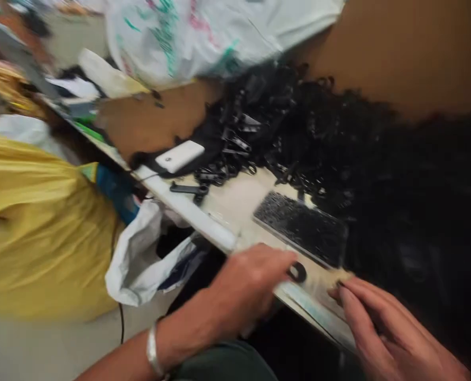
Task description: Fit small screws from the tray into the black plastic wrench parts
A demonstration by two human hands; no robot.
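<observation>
My left hand (251,278), with a metal bangle at the wrist, is closed above the table's front edge. A black part with a ring-shaped end (298,272) sticks out past its fingertips; the rest of it is hidden by the hand. To the right, my right hand (397,328) pinches a tiny dark piece (339,284) between thumb and forefinger, too small and blurred to name. Just beyond both hands lies a dark, speckled rectangular slab (302,227). One loose black plastic part (187,189) with a rounded end lies near the edge on the left.
A large heap of black plastic parts (291,127) fills the back and right. A white rectangular device (180,156) rests at its left side. White printed bags (203,42) hang over the back. A yellow sack (40,227) and an open white bag (134,264) stand left of the table (239,196).
</observation>
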